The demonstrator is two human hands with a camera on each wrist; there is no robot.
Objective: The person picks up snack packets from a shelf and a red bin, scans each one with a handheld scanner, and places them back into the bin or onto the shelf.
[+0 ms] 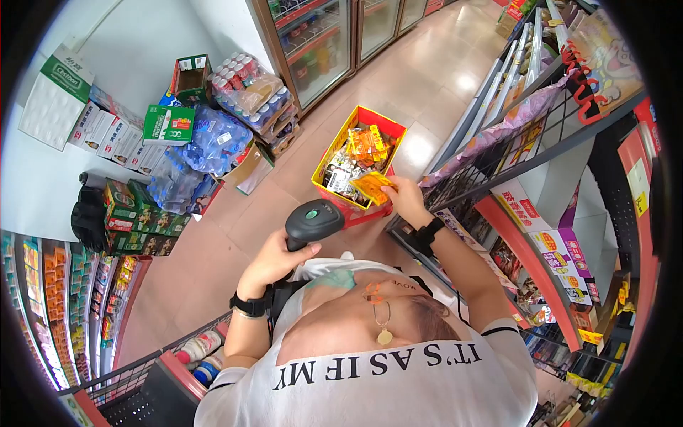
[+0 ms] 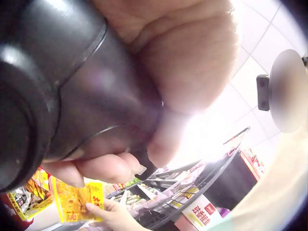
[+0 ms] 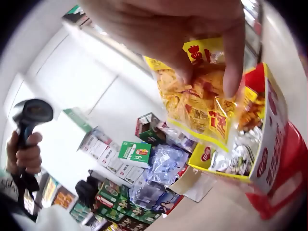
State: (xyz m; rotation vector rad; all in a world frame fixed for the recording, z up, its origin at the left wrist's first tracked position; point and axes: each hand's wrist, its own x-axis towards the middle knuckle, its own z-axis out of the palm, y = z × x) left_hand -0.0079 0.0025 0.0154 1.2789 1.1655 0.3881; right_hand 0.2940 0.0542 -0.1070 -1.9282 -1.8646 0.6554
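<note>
A black handheld scanner (image 1: 313, 220) is gripped by the left hand (image 1: 274, 265), its head tilted toward the box. In the left wrist view the fingers curl round the scanner's handle (image 2: 110, 96). The right hand (image 1: 408, 201) pinches an orange and yellow snack packet (image 1: 371, 186) at its edge, over the near side of a yellow-rimmed box (image 1: 320, 171). Inside the box lie orange packets (image 1: 366, 144) and silvery packets (image 1: 340, 172). The right wrist view shows the thumb and fingers of the right hand (image 3: 192, 33) on the packet (image 3: 197, 96), with the box beside it.
A red stand (image 1: 363, 213) is under the box. Shelving (image 1: 484, 149) runs close along the right. Drink packs (image 1: 213, 139) and cartons (image 1: 135, 213) are stacked at the left, glass-door coolers (image 1: 316, 53) stand ahead, and goods shelves (image 1: 78, 299) line the lower left.
</note>
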